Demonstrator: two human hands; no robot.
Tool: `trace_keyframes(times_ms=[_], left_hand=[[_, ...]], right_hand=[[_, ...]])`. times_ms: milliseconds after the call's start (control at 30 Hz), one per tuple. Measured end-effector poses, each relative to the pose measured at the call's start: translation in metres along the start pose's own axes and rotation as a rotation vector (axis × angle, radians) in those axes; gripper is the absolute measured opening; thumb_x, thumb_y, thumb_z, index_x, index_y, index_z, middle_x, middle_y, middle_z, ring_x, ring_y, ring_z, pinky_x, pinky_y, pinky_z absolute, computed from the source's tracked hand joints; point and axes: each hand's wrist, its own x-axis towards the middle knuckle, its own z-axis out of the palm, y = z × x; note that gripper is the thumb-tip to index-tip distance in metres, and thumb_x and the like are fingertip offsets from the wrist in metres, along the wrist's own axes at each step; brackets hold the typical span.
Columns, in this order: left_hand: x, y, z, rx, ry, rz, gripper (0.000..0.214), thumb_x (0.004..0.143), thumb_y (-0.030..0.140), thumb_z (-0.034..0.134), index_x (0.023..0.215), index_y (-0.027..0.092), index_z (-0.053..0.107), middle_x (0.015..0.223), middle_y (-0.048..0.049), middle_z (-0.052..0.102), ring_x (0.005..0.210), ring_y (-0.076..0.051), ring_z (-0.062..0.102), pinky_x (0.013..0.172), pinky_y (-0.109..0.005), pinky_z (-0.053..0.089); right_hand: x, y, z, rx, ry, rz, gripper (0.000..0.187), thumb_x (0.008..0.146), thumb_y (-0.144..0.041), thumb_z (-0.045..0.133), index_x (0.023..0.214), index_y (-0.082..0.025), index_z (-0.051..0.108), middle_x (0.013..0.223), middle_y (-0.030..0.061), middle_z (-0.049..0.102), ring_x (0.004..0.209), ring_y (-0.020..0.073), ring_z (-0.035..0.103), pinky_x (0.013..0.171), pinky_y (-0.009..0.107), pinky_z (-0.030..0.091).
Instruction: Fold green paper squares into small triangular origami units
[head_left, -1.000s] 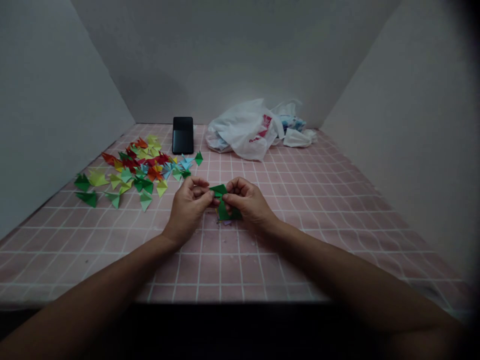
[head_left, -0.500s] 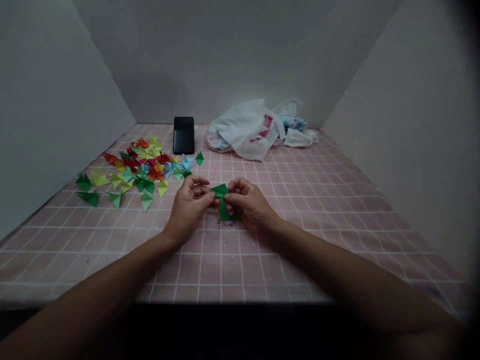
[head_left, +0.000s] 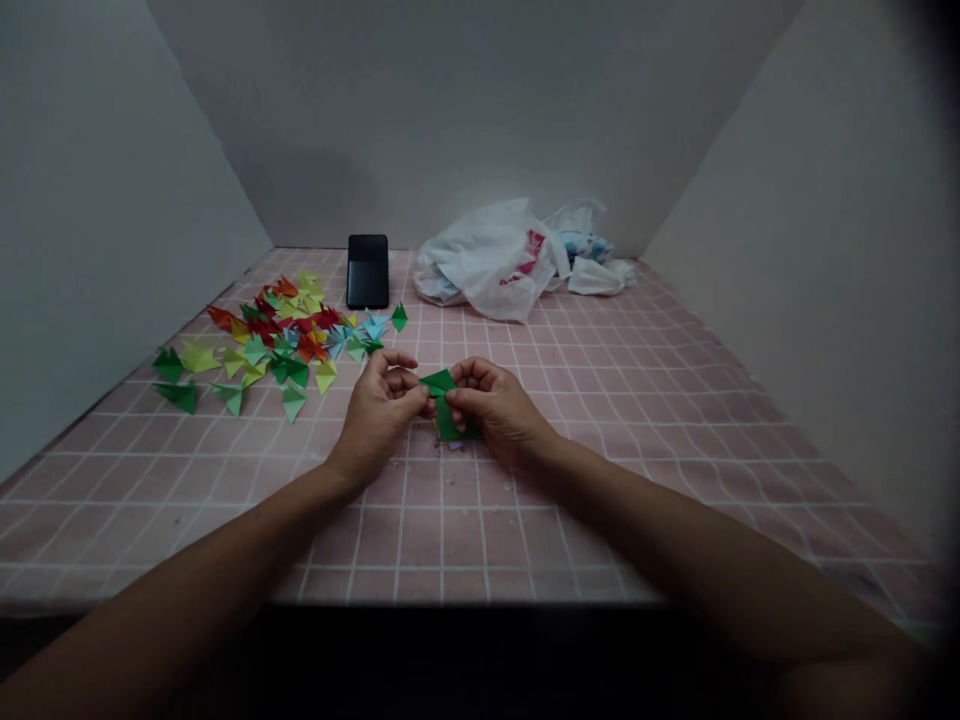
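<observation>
Between my two hands is a small folded piece of green paper (head_left: pixel 438 382), pinched at both ends. My left hand (head_left: pixel 384 405) grips its left corner between thumb and finger, the other fingers curled loosely. On the right edge, my right hand (head_left: pixel 499 405) closes thumb and fingertips. Just below the folded piece lies a flat green paper sheet (head_left: pixel 450 420), partly covered by my right hand, with slivers of other colours showing under it. A spread of folded paper pieces (head_left: pixel 289 325) in red, orange, yellow, green and blue lies to the left.
A black phone (head_left: pixel 367 271) stands or lies behind the paper pieces. White plastic bags (head_left: pixel 491 260) and a crumpled white tissue (head_left: pixel 596 277) are at the back. The table carries a pink checked cloth (head_left: pixel 637 400), with pale walls (head_left: pixel 480 120) around three sides.
Almost nothing differs. The green folded paper and my fingertips have shifted very slightly; both hands keep their grip.
</observation>
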Motion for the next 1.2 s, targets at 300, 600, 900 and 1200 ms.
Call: trace_keyframes(times_ms=[300, 600, 900, 1200], left_hand=[[0.002, 0.0, -0.002, -0.038, -0.052, -0.036, 0.042, 0.07, 0.023, 0.077, 0.1, 0.02, 0.048, 0.065, 0.0106, 0.059, 0.056, -0.01, 0.064, 0.06, -0.023, 0.054], [0.0, -0.001, 0.0, -0.018, -0.051, -0.013, 0.041, 0.071, 0.02, 0.076, 0.103, 0.02, 0.049, 0.064, 0.0095, 0.06, 0.056, -0.01, 0.063, 0.059, -0.022, 0.053], [0.005, -0.003, -0.004, -0.054, -0.067, -0.114, 0.035, 0.067, 0.023, 0.082, 0.096, 0.017, 0.062, 0.065, 0.0047, 0.065, 0.056, -0.011, 0.065, 0.059, -0.023, 0.055], [0.005, -0.01, -0.004, -0.096, -0.097, -0.198, 0.027, 0.066, 0.026, 0.084, 0.08, 0.015, 0.063, 0.068, 0.0003, 0.071, 0.06, -0.012, 0.068, 0.063, -0.024, 0.057]], right_hand=[[0.002, -0.003, -0.003, -0.036, -0.029, -0.029, 0.026, 0.066, -0.021, 0.075, 0.083, -0.02, 0.056, 0.053, -0.0095, 0.057, 0.044, 0.0074, 0.05, 0.043, 0.02, 0.042], [0.0, 0.0, -0.001, -0.087, -0.039, -0.08, 0.031, 0.068, -0.022, 0.076, 0.088, -0.022, 0.052, 0.062, -0.0093, 0.059, 0.048, 0.0078, 0.054, 0.046, 0.021, 0.045], [0.004, -0.005, -0.003, -0.133, -0.018, -0.127, 0.025, 0.068, -0.022, 0.071, 0.085, -0.022, 0.054, 0.062, -0.0095, 0.055, 0.048, 0.007, 0.051, 0.047, 0.021, 0.042], [0.003, -0.007, -0.004, -0.188, -0.01, -0.108, 0.017, 0.068, -0.024, 0.071, 0.08, -0.02, 0.059, 0.061, -0.007, 0.057, 0.048, 0.0083, 0.05, 0.046, 0.022, 0.041]])
